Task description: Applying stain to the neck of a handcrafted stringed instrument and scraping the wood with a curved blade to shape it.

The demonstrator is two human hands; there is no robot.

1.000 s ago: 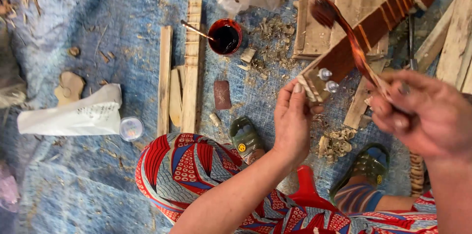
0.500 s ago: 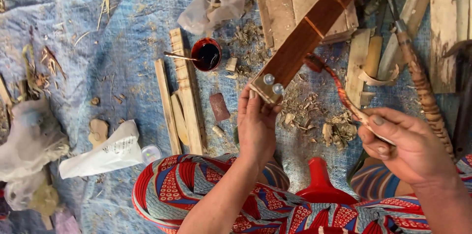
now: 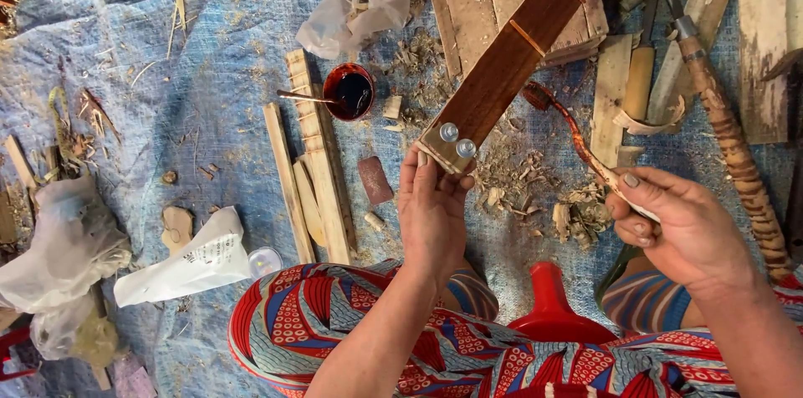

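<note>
Our left hand [image 3: 432,210] stays clamped on the peg end of the long reddish-brown wooden instrument neck [image 3: 519,55], now raised across the blue tarpaulin [image 3: 209,72]. Our right hand [image 3: 682,231] has drawn back, gripping the thin stained brush stick [image 3: 577,135] beside it.

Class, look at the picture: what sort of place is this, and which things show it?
Probably an informal ground-level woodworking spot: wood shavings litter a blue tarpaulin, cut wooden strips lie about, and a small pot of dark red stain stands open.
</note>
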